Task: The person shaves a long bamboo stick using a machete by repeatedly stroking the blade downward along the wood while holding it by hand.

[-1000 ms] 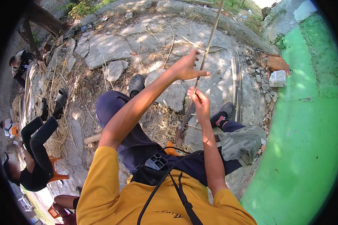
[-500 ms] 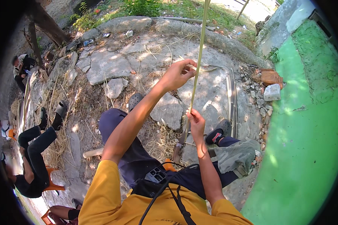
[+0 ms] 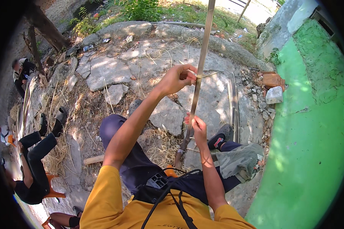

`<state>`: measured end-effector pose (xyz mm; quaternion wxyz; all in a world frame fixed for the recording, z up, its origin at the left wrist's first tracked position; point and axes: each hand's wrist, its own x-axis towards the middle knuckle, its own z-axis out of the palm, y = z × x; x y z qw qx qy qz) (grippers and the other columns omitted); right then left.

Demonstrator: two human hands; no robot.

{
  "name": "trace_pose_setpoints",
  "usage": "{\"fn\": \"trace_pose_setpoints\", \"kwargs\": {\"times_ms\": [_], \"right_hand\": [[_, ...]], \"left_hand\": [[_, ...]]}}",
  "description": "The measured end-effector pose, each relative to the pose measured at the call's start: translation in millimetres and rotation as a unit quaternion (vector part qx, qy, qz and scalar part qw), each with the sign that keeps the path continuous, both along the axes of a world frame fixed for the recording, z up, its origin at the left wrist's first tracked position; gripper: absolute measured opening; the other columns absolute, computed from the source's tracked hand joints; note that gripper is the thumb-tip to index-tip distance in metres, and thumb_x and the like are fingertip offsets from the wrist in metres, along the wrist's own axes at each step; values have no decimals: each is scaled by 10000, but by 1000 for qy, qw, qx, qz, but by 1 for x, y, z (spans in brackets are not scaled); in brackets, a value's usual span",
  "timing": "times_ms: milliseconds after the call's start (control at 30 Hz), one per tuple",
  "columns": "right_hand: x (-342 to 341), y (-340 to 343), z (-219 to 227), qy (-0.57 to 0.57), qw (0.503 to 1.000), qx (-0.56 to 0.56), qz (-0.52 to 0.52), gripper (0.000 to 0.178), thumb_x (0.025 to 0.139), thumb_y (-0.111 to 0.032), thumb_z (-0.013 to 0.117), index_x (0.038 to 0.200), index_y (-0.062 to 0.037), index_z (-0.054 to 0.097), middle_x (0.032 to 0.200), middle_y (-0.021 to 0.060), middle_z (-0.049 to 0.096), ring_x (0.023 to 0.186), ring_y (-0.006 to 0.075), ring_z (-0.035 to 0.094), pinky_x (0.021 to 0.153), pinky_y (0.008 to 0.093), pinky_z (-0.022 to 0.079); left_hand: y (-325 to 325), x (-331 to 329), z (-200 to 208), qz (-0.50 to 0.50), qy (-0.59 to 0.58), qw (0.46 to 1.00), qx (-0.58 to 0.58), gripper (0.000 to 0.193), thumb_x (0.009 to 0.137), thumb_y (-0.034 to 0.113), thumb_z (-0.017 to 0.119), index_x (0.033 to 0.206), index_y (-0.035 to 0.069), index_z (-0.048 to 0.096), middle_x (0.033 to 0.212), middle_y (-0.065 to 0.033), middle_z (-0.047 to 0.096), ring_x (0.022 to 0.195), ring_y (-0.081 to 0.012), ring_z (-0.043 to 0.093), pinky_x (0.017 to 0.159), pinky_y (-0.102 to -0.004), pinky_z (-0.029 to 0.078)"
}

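Note:
A long bamboo strip (image 3: 204, 42) stands at a slant in front of me, running from the top edge down between my legs. My right hand (image 3: 198, 129) pinches its lower part between thumb and fingers. Higher up, my left hand (image 3: 178, 79) has its curled thumb and fingers at the strip's left edge, by a pale band like a node. The strip's brownish broad face shows. Near its lower end is a brown handle-like piece (image 3: 178, 160); how the two meet is unclear. Pale shavings (image 3: 162, 149) lie on the ground there.
More strips (image 3: 233, 105) lie right of my foot, near a green wall (image 3: 309, 152). A white block (image 3: 274, 95) and stones border it. A wooden stick (image 3: 94, 159) lies by my left leg. Seated people (image 3: 34, 164) are at the left. Cracked slabs (image 3: 111, 72) spread ahead.
The bamboo strip has turned from a narrow, yellowish edge to a wider, brownish face. My left hand has come down slightly and closed in on it. My right hand stays low on the strip.

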<state>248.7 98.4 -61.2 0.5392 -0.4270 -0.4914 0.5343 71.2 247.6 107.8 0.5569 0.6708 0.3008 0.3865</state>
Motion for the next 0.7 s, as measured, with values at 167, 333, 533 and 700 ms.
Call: {"fn": "trace_pose_setpoints", "kwargs": {"times_ms": [167, 333, 533, 700], "right_hand": [[5, 0, 4, 18, 1000, 8, 5, 386, 1058, -219, 450, 1271, 71, 588, 1017, 88, 668, 881, 137, 598, 852, 296, 482], [4, 0, 4, 77, 996, -31, 19, 363, 1063, -201, 437, 1270, 65, 571, 1017, 90, 654, 922, 148, 563, 878, 301, 447], [3, 1, 5, 85, 996, -18, 14, 357, 1052, -214, 459, 1227, 66, 597, 995, 88, 654, 874, 144, 566, 847, 298, 454], [4, 2, 4, 114, 993, -27, 21, 356, 1052, -224, 467, 1213, 67, 594, 987, 93, 648, 849, 143, 547, 835, 293, 442]], "left_hand": [[1, -2, 7, 8, 8, 1000, 7, 267, 900, -47, 651, 1159, 7, 612, 982, -49, 715, 940, -134, 689, 878, -278, 560], [4, -3, 7, -7, -12, 1000, -5, 264, 896, -50, 653, 1150, 2, 605, 976, -61, 712, 913, -149, 704, 847, -299, 593], [-4, -2, 19, 16, -14, 999, -25, 286, 909, -30, 651, 1180, 11, 566, 965, -67, 701, 905, -186, 719, 802, -322, 627], [-5, 0, 18, 21, -43, 998, -38, 271, 912, -18, 654, 1169, 11, 574, 942, -57, 686, 896, -197, 724, 772, -318, 633]]}}
